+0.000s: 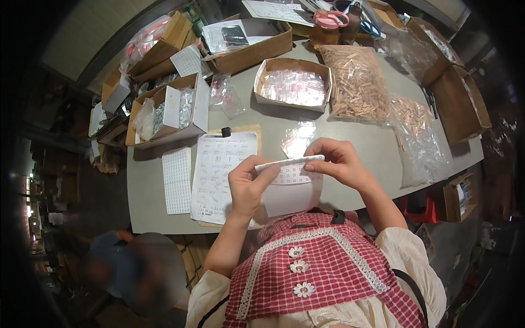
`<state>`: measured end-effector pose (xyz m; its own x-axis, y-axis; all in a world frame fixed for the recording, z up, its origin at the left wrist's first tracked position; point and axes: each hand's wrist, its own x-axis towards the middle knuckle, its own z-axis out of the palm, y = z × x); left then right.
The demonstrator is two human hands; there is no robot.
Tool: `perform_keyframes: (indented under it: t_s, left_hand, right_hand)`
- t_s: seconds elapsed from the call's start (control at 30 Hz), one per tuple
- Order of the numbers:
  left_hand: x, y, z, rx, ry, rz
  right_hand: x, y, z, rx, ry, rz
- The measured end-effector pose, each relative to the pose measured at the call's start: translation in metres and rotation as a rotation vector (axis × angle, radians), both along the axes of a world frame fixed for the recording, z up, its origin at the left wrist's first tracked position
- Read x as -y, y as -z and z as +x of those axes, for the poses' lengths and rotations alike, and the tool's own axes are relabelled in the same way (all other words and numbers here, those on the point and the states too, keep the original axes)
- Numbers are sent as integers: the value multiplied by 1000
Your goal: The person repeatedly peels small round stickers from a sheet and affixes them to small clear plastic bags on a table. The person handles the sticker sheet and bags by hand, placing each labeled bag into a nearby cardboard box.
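Close to the table's front edge I hold a white sheet printed with rows of small squares [295, 195], its top part folded over toward me. My left hand [247, 185] pinches the fold's left end between thumb and fingers. At the right end, my right hand [342, 164] grips the folded edge the same way. Just beyond the sheet lie shiny clear plastic bags [300, 135] with some red on them. Left of my left hand is a clipboard with printed papers [226, 169], and beside it a similar sheet of small marks [177, 183].
An open carton of small bags [292, 87] stands ahead. To its right lie large clear bags of wooden dowels [355, 85]. Another carton with bagged parts [168, 112] sits on the left. A red stool [420, 210] stands right of the table; a person [115, 262] is at lower left.
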<state>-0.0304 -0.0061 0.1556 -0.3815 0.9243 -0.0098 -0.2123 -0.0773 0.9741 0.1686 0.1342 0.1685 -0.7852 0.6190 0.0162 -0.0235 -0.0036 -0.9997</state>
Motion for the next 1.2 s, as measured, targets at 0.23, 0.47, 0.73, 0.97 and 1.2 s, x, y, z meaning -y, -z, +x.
perform_keyframes:
  t_s: [0.23,0.47,0.73,0.97,1.2]
  left_hand:
    - [-5,6,-2,143,17,-23]
    - [-13,11,0,-465,-32,20]
    - [-18,16,0,-629,-87,85]
    - [-22,18,0,-750,-110,82]
    - [-23,18,2,-651,-81,-54]
  right_hand:
    - [1,7,5,55,63,-163]
    - [-15,23,1,132,64,210]
    - [-10,20,-6,178,151,556]
    - [-5,22,-13,202,179,950]
    - [-3,34,-10,242,239,1058]
